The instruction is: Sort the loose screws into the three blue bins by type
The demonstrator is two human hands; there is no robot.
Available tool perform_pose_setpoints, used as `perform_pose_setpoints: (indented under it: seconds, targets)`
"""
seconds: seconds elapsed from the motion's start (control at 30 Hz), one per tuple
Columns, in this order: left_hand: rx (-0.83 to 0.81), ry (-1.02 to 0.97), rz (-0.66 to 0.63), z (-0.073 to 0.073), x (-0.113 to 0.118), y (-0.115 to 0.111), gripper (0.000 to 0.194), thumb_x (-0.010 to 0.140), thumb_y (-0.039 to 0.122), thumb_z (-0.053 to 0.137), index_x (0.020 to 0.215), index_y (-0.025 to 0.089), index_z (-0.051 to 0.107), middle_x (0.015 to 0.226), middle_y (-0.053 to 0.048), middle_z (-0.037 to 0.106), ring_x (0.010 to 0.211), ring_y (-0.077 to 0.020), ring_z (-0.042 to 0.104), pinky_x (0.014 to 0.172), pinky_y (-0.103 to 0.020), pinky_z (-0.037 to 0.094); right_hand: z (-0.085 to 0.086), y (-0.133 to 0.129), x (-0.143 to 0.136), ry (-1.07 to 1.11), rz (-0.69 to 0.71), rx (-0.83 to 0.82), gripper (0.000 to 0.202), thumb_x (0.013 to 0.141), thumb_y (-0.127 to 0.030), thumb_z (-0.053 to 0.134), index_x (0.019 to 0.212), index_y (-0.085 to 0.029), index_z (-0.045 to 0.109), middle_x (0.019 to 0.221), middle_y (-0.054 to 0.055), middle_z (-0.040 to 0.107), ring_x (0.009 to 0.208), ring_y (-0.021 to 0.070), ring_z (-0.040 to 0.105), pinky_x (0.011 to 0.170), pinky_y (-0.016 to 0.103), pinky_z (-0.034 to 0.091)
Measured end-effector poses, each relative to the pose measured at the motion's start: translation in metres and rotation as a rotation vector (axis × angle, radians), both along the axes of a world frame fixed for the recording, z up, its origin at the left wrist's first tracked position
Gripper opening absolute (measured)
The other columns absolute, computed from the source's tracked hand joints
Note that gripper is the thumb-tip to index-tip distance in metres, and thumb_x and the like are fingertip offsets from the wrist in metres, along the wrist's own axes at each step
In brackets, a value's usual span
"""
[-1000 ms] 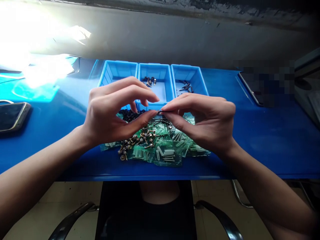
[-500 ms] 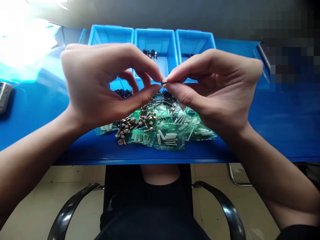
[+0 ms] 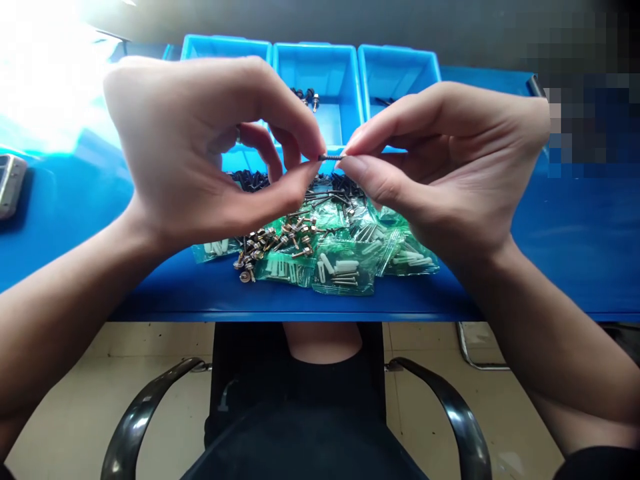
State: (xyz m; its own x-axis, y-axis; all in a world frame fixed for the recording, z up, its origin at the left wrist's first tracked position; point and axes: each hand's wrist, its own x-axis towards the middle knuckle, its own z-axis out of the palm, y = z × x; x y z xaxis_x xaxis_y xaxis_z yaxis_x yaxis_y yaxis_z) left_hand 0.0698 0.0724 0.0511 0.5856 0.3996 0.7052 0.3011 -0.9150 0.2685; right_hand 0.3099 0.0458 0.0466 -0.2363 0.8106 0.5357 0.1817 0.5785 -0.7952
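Above a blue table (image 3: 565,247), the left hand (image 3: 175,147) and the right hand (image 3: 455,157) pinch opposite ends of one small, dark threaded screw (image 3: 331,158), each between thumb and forefinger. The screw lies roughly level, in front of the middle bin (image 3: 315,63) and outside all three bins. Within the middle bin are a few hex-head screws (image 3: 315,101); in the right bin (image 3: 400,67) a few dark pieces (image 3: 384,102) are visible. The contents of the left bin (image 3: 227,48) are hidden by the left hand. Far more pieces lie outside, heaped below the hands: brassy hex-head screws (image 3: 295,237), dark screws (image 3: 250,180), and green-tinted bags (image 3: 345,270) of pale plugs and screws. As judged from this distribution, only a small share of the loose hardware is in the visible parts of the bins; the bags lie outside them.
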Motion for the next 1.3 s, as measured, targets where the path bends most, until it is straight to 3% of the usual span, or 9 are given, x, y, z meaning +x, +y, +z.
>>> perform_pose_setpoints:
  seconds: [0.1, 0.5, 0.63, 0.8, 0.9, 1.0, 1.1, 1.2, 1.3]
  targets:
    - [-0.217, -0.051, 0.060, -0.003, -0.004, 0.004, 0.015, 0.102, 0.033, 0.080, 0.109, 0.020, 0.076, 0.107, 0.001, 0.079, 0.095, -0.0109, 0.074, 0.078, -0.025, 0.069, -0.002, 0.001, 0.002, 0.004, -0.034, 0.007, 0.022, 0.088, -0.038, 0.095, 0.099, -0.022, 0.084, 0.099, 0.003, 0.083, 0.090, 0.0241, 0.081, 0.079, 0.037, 0.075]
    - [-0.274, -0.085, 0.083, -0.001, -0.002, 0.003, 0.015, 0.101, 0.028, 0.081, 0.107, 0.016, 0.077, 0.103, -0.002, 0.080, 0.091, -0.0095, 0.072, 0.077, -0.024, 0.065, -0.006, 0.002, 0.002, 0.069, -0.040, 0.038, 0.022, 0.088, -0.041, 0.096, 0.099, -0.024, 0.086, 0.097, 0.004, 0.083, 0.087, 0.0260, 0.080, 0.077, 0.045, 0.074]
    - [-0.309, -0.131, 0.171, -0.001, -0.001, 0.000, 0.008, 0.104, 0.025, 0.075, 0.108, 0.018, 0.077, 0.106, -0.002, 0.078, 0.091, -0.0118, 0.074, 0.074, -0.028, 0.067, -0.006, 0.012, 0.005, 0.148, -0.069, 0.124, 0.012, 0.088, -0.026, 0.093, 0.098, -0.021, 0.086, 0.092, 0.004, 0.083, 0.083, 0.0239, 0.077, 0.072, 0.039, 0.066]
    - [-0.270, -0.226, 0.210, -0.004, -0.001, 0.003, 0.013, 0.106, 0.011, 0.065, 0.108, 0.016, 0.076, 0.106, -0.004, 0.078, 0.090, -0.0120, 0.076, 0.069, -0.026, 0.064, -0.010, 0.052, 0.033, 0.047, -0.447, 0.437, 0.018, 0.077, -0.003, 0.087, 0.081, -0.020, 0.084, 0.076, 0.006, 0.080, 0.061, 0.0197, 0.066, 0.056, 0.034, 0.044]
    - [-0.260, -0.248, 0.227, -0.005, -0.001, 0.005, 0.014, 0.104, 0.008, 0.065, 0.106, 0.016, 0.077, 0.105, -0.003, 0.078, 0.089, -0.0113, 0.076, 0.068, -0.025, 0.064, -0.010, 0.061, 0.045, -0.116, -0.541, 0.480, 0.017, 0.077, -0.003, 0.087, 0.087, -0.017, 0.086, 0.082, 0.007, 0.083, 0.066, 0.0205, 0.070, 0.057, 0.033, 0.045]
    - [-0.280, -0.242, 0.241, -0.005, -0.001, 0.006, 0.015, 0.104, 0.009, 0.064, 0.107, 0.015, 0.077, 0.103, -0.004, 0.077, 0.088, -0.0122, 0.076, 0.070, -0.026, 0.066, -0.006, 0.048, 0.042, -0.196, -0.430, 0.450, 0.017, 0.088, -0.009, 0.082, 0.103, -0.016, 0.086, 0.096, 0.009, 0.085, 0.073, 0.0197, 0.073, 0.062, 0.035, 0.052]
    - [-0.197, -0.269, 0.177, -0.006, -0.001, 0.011, 0.011, 0.098, 0.007, 0.070, 0.101, 0.014, 0.077, 0.096, -0.004, 0.078, 0.081, -0.0136, 0.076, 0.064, -0.026, 0.066, -0.004, 0.029, 0.029, -0.437, -0.106, 0.503, 0.017, 0.095, -0.012, 0.078, 0.110, -0.018, 0.084, 0.094, 0.006, 0.085, 0.070, 0.0165, 0.071, 0.062, 0.034, 0.056]
    - [-0.101, -0.313, 0.107, -0.011, -0.001, 0.018, 0.009, 0.092, 0.009, 0.077, 0.098, 0.015, 0.077, 0.095, -0.004, 0.078, 0.078, -0.0153, 0.077, 0.058, -0.025, 0.064, -0.009, 0.017, 0.018, -0.711, 0.161, 0.533, 0.027, 0.102, -0.012, 0.071, 0.127, -0.014, 0.080, 0.111, 0.011, 0.084, 0.090, 0.0221, 0.079, 0.071, 0.037, 0.063]
    - [-0.089, -0.331, 0.093, -0.014, -0.001, 0.020, 0.008, 0.093, 0.017, 0.080, 0.099, 0.020, 0.077, 0.095, -0.003, 0.077, 0.077, -0.0159, 0.076, 0.056, -0.024, 0.061, -0.015, 0.015, 0.013, -0.841, 0.199, 0.515, 0.032, 0.106, -0.012, 0.065, 0.136, -0.012, 0.076, 0.120, 0.015, 0.081, 0.102, 0.0270, 0.079, 0.077, 0.040, 0.065]
